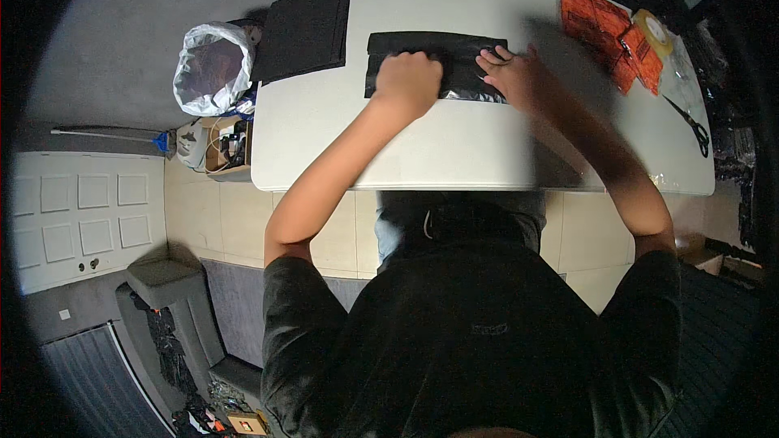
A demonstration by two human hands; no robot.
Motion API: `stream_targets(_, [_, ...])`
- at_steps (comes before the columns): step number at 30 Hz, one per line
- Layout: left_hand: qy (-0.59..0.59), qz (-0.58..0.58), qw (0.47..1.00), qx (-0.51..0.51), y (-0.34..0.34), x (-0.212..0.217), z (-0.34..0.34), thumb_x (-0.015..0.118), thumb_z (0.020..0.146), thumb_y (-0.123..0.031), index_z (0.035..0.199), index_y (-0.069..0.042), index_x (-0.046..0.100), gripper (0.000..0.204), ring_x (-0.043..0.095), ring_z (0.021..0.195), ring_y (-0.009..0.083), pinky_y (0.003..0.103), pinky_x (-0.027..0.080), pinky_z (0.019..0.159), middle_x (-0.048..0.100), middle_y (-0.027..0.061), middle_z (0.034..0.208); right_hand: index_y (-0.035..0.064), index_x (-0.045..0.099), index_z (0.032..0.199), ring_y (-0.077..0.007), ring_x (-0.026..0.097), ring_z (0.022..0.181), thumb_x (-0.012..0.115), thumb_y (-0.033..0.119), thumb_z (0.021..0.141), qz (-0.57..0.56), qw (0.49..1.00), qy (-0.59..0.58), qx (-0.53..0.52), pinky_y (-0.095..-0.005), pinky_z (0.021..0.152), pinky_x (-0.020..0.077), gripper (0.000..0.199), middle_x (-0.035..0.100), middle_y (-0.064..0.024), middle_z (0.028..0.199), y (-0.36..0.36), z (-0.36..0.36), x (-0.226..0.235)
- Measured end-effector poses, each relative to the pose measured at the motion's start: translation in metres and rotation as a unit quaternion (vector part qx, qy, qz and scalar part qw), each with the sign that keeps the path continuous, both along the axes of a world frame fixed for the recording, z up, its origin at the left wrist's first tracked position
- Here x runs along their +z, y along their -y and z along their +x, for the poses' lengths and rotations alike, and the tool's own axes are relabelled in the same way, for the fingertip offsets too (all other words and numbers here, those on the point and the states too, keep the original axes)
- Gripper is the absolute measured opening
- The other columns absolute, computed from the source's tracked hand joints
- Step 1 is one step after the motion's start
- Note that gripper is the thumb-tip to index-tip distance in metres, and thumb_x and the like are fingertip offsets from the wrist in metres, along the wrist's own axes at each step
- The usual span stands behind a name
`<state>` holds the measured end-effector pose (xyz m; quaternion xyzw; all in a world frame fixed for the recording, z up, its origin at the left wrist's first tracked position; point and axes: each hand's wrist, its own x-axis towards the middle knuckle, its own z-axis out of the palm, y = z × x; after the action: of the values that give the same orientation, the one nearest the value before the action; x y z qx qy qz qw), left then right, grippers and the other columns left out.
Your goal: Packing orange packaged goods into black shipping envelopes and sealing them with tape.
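I see the black plastic piece (460,67) flat on the white table (454,150), the left hand (408,79) clenched in a fist on it, the right hand (518,79) spread loosely at its right end; farther right lie orange packets (599,28) and scissors (696,130).

Uneven exposure: counter (454,150) bright, far right and lower frame dim. Light seems to come from the left, source out of view; left forearm (341,166) well lit, right forearm (604,150) mostly shaded, dark shadow on the counter beside it. Small glints on black plastic bag (459,69). Black T-shirt (454,292) loses detail. Fisheye bends white door (109,172); corners vignette to black.
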<state>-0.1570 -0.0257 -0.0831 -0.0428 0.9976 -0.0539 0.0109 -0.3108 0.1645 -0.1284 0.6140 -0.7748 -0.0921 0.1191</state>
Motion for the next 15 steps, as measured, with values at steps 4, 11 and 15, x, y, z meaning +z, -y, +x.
stream_targets(4, [-0.053,-0.012,0.998,0.024,0.017,0.018,0.009,0.064,0.094,-0.028,0.087,-0.005,0.074,0.026,0.073,0.080,0.0376,0.048,0.059,0.072,0.072,0.0202,0.082,0.0107,0.056,0.140,-0.0245,0.058,0.131,0.049,0.034,0.106,-0.002,1.000,-0.001,-0.010,-0.0642,0.103,0.0406,0.042,0.060,-0.0051,0.145,0.002,0.003,0.005])
stream_targets(11, [-0.219,-0.045,0.967,-0.125,0.059,-0.004,-0.021,0.061,0.087,-0.010,0.138,-0.005,0.058,0.051,0.055,0.133,0.0392,0.054,0.046,0.109,0.059,0.0198,0.141,0.0114,0.055,0.143,-0.0234,0.057,0.133,0.045,0.035,0.107,0.011,1.000,-0.016,-0.019,-0.0660,0.109,0.0340,0.044,0.057,-0.0035,0.148,0.003,0.006,0.005])
stream_targets(15, [-0.104,0.057,0.987,-0.105,0.067,-0.012,-0.017,0.063,0.084,-0.005,0.154,-0.005,0.039,0.075,0.037,0.148,0.0356,0.053,0.032,0.122,0.043,0.0168,0.157,0.0112,0.054,0.144,-0.0234,0.057,0.133,0.044,0.033,0.108,0.006,1.000,-0.008,-0.023,-0.0669,0.110,0.0318,0.044,0.057,-0.0041,0.148,0.000,0.001,-0.002])
